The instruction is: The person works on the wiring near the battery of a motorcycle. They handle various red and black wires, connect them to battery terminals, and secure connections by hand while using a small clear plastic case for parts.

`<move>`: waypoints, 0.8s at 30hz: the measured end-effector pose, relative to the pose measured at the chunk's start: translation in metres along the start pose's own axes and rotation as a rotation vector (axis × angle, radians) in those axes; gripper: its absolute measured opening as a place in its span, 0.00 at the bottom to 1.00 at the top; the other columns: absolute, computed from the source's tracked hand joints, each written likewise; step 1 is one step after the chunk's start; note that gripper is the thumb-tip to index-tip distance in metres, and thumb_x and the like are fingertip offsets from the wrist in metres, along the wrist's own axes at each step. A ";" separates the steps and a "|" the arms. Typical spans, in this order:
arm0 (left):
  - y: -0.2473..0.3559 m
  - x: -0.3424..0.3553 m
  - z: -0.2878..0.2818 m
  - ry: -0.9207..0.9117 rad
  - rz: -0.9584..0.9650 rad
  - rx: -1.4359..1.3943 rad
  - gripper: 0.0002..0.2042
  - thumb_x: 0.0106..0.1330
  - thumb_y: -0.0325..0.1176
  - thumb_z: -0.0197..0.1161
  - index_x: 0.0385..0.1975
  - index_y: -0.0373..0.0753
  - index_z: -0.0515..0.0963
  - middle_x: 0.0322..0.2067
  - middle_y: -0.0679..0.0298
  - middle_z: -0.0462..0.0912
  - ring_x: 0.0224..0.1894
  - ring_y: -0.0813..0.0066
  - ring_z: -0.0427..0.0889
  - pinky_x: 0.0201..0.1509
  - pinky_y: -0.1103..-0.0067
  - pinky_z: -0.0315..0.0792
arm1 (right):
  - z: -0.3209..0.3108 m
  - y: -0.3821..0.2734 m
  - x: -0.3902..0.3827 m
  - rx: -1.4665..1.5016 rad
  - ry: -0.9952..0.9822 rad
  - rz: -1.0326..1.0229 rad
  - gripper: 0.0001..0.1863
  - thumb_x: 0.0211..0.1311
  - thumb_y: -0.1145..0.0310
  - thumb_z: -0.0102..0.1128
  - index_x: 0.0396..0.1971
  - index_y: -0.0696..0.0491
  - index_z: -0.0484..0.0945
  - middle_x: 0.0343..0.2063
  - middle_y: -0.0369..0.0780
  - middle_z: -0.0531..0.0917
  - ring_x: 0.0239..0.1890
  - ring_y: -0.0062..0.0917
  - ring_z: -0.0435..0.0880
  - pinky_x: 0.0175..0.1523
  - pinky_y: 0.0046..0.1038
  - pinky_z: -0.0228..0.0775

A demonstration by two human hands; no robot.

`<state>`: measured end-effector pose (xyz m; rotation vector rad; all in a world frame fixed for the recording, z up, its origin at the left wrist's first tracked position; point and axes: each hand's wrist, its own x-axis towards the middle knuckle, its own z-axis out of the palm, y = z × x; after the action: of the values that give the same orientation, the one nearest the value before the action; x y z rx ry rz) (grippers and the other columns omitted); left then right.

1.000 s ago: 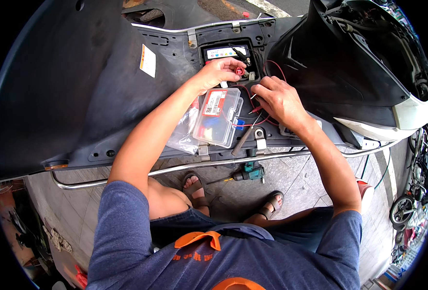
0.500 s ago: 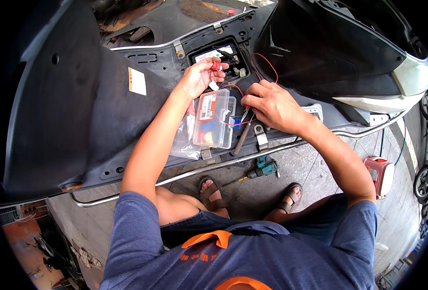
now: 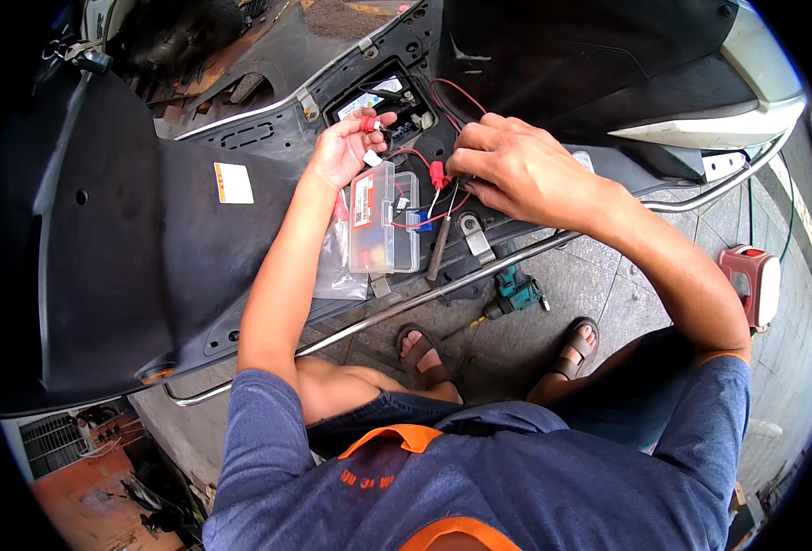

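1. Left hand point(image 3: 340, 151), upper centre of the frame, pinches a small red terminal cap point(image 3: 367, 122) between thumb and fingertips, just in front of the open battery compartment point(image 3: 378, 99) in the scooter floor panel point(image 3: 195, 239).
2. Right hand point(image 3: 516, 174), just right of centre, is closed on a bundle of red wires point(image 3: 442, 92); a red connector point(image 3: 437, 173) and thin leads hang below its fingers. Whether it grips the connector itself or only the wire is hard to tell; the fingers hide it.
3. Change since a second ago: the left hand has lifted the red cap clear of the battery top, and the right hand has moved from lying open on the wiring to a clenched hold on it. Judgement: the terminal looks freed, and the work has gone over to the wire ends.
4. Clear plastic parts box point(image 3: 383, 220), lid open, sits between the two hands on the panel, with a screwdriver point(image 3: 438, 248) just to its right.
5. Teal cordless drill point(image 3: 511, 292) lies on the pavement, lower centre, near the sandalled feet.
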<state>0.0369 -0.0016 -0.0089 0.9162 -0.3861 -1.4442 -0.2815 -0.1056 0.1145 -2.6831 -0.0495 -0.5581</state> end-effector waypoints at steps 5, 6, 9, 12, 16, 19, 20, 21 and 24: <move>0.004 -0.005 -0.002 -0.015 -0.057 -0.064 0.10 0.66 0.25 0.51 0.46 0.36 0.74 0.50 0.46 0.80 0.32 0.70 0.81 0.42 0.72 0.79 | -0.029 -0.029 -0.025 0.056 -0.061 -0.042 0.13 0.50 0.71 0.65 0.37 0.54 0.78 0.33 0.40 0.78 0.42 0.36 0.79 0.47 0.36 0.73; 0.003 -0.005 -0.002 -0.024 -0.056 -0.070 0.11 0.66 0.25 0.51 0.46 0.36 0.74 0.50 0.46 0.80 0.32 0.70 0.81 0.41 0.72 0.79 | -0.028 -0.033 -0.031 0.089 -0.040 -0.035 0.11 0.49 0.70 0.64 0.35 0.54 0.78 0.32 0.39 0.78 0.41 0.35 0.79 0.46 0.35 0.73; 0.001 -0.002 0.002 -0.015 -0.050 -0.055 0.11 0.66 0.25 0.51 0.46 0.36 0.74 0.49 0.46 0.81 0.31 0.69 0.81 0.39 0.73 0.78 | -0.020 -0.029 -0.042 0.060 -0.101 -0.068 0.09 0.50 0.70 0.64 0.33 0.54 0.78 0.31 0.39 0.77 0.40 0.34 0.79 0.44 0.34 0.73; 0.005 -0.003 0.001 -0.032 -0.035 -0.019 0.09 0.70 0.29 0.52 0.46 0.36 0.74 0.49 0.46 0.81 0.35 0.69 0.85 0.42 0.72 0.81 | -0.011 -0.019 -0.046 0.047 -0.076 -0.070 0.07 0.51 0.70 0.63 0.30 0.54 0.77 0.29 0.38 0.77 0.38 0.33 0.78 0.43 0.34 0.73; 0.015 -0.011 0.012 0.008 0.061 0.279 0.12 0.71 0.35 0.60 0.47 0.36 0.73 0.49 0.51 0.81 0.37 0.73 0.85 0.48 0.73 0.81 | -0.018 -0.013 -0.046 0.022 -0.047 -0.062 0.08 0.48 0.71 0.64 0.29 0.54 0.75 0.28 0.38 0.76 0.37 0.33 0.78 0.42 0.34 0.72; 0.021 -0.016 0.028 0.140 0.035 0.616 0.13 0.67 0.32 0.65 0.47 0.37 0.74 0.43 0.61 0.82 0.38 0.75 0.83 0.49 0.75 0.80 | -0.017 -0.009 -0.046 0.044 -0.030 -0.038 0.09 0.47 0.72 0.65 0.29 0.54 0.76 0.28 0.39 0.76 0.36 0.33 0.77 0.42 0.34 0.71; 0.024 -0.018 0.029 0.199 0.019 0.721 0.13 0.68 0.34 0.65 0.48 0.38 0.75 0.40 0.64 0.81 0.37 0.77 0.82 0.46 0.78 0.78 | -0.016 -0.009 -0.045 0.052 -0.020 -0.017 0.09 0.48 0.72 0.65 0.30 0.54 0.76 0.28 0.39 0.76 0.36 0.33 0.77 0.42 0.34 0.71; 0.028 -0.021 0.029 0.208 0.023 0.722 0.13 0.68 0.34 0.65 0.48 0.38 0.75 0.40 0.64 0.81 0.37 0.77 0.82 0.46 0.78 0.78 | -0.015 -0.009 -0.043 0.060 -0.011 0.004 0.09 0.48 0.72 0.65 0.30 0.54 0.76 0.28 0.39 0.76 0.36 0.33 0.77 0.42 0.34 0.71; 0.036 -0.024 0.038 0.232 -0.084 0.997 0.16 0.69 0.38 0.62 0.52 0.39 0.75 0.38 0.65 0.83 0.36 0.81 0.81 0.42 0.83 0.73 | -0.017 -0.009 -0.038 0.045 -0.040 0.014 0.09 0.48 0.72 0.65 0.30 0.53 0.76 0.28 0.39 0.75 0.37 0.33 0.77 0.42 0.35 0.70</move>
<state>0.0301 0.0048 0.0482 1.8876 -0.9340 -1.1656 -0.3242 -0.1024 0.1170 -2.6492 -0.0538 -0.4939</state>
